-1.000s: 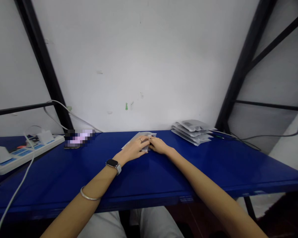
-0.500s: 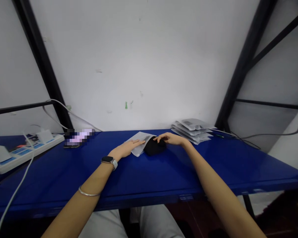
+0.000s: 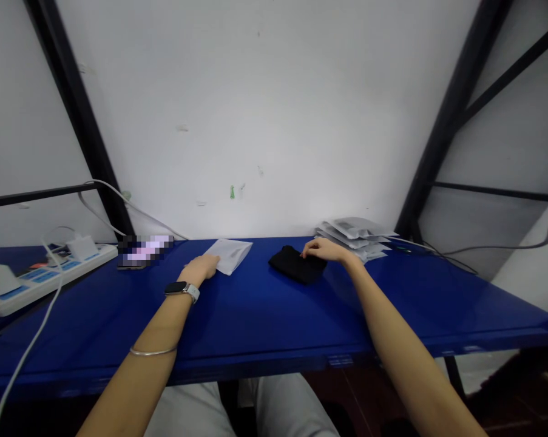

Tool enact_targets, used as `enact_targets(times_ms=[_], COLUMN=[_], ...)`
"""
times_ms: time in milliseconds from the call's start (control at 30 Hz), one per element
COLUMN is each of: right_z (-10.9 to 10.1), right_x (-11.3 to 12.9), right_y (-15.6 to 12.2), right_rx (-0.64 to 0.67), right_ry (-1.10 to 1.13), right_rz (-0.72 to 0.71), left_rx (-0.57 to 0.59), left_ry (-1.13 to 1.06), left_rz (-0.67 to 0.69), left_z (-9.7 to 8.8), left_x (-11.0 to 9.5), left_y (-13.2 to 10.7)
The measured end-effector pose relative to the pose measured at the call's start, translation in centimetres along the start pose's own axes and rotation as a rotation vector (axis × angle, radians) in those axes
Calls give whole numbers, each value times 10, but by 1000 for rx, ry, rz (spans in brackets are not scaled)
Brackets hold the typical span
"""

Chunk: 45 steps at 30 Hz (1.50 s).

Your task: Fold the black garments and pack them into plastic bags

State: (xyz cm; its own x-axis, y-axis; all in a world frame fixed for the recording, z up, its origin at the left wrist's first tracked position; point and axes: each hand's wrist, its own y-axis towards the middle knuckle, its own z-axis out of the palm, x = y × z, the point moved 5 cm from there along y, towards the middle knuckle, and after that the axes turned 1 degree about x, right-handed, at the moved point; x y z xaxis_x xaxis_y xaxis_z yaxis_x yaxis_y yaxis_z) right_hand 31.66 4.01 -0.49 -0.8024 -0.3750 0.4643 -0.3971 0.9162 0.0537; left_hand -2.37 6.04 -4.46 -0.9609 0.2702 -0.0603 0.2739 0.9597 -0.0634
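Observation:
My left hand (image 3: pixel 202 267) rests on the near corner of a flat white pouch (image 3: pixel 230 254) that lies on the blue table (image 3: pixel 264 315); its fingers are curled on the pouch's edge. To the right, my right hand (image 3: pixel 323 249) pinches the far edge of a folded black cloth item (image 3: pixel 295 265) lying on the table. The pouch and the black item lie apart, with bare blue table between them.
A stack of several grey-white pouches (image 3: pixel 353 235) sits at the back right, just behind my right hand. A white power strip (image 3: pixel 37 276) with plugs and cables lies at the far left, next to a blurred-out object (image 3: pixel 145 250). Black frame bars stand on both sides.
The black item has come out of the pouch. My left hand slid the pouch to the left, and my right hand drew the black item to the right.

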Motion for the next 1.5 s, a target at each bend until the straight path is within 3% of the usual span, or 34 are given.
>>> enact_targets(times_ms=[100, 200, 333, 433, 533, 633, 800, 900, 1033, 1100, 1167, 1233, 1333, 1400, 1500], right_z=[-1, 5, 9, 9, 9, 4, -17, -27, -20, -19, -22, -21, -1, 16, 30], right_x=[-2, -7, -11, -13, -15, -17, -8, 13, 53, 66, 66, 58, 40, 32, 34], right_y=[0, 0, 2, 5, 7, 5, -9, -16, -14, -14, -17, -17, -7, 2, 12], right_rx=[-115, -71, -69, -121, -174, -248, -463, -576, -425, -422, -569, -664, -478, -334, -309], right_ry=[-118, -207, -228, -251, -304, -341, -338, -199, 300, 432, 332, 105, -148, -213, -16], right_rz=[86, 236, 333, 335, 324, 330, 388, 331, 40, -62, -31, 101, 299, 357, 335], left_rx=[126, 182, 176, 117, 173, 149, 78, 20, -26, -35, -26, -15, -23, -35, -65], left_ry=[-10, -26, -197, -209, -165, -155, -103, -94, -91, -90, -91, -96, -99, -97, -108], left_rz=[-110, -99, 111, 220, 244, 198, 86, 72, 91, 87, 58, 36, 47, 42, 12], left_z=[-3, -18, -28, -19, 1, 8, 2, 2, 3, 2, 0, -3, -7, -9, -11], left_x=[22, 32, 12, -10, -18, -10, 3, 3, 3, 3, 2, 0, -8, -12, -13], left_y=[-6, -22, -34, -26, -11, -3, -3, -2, 1, 0, -2, -4, -9, -11, -12])
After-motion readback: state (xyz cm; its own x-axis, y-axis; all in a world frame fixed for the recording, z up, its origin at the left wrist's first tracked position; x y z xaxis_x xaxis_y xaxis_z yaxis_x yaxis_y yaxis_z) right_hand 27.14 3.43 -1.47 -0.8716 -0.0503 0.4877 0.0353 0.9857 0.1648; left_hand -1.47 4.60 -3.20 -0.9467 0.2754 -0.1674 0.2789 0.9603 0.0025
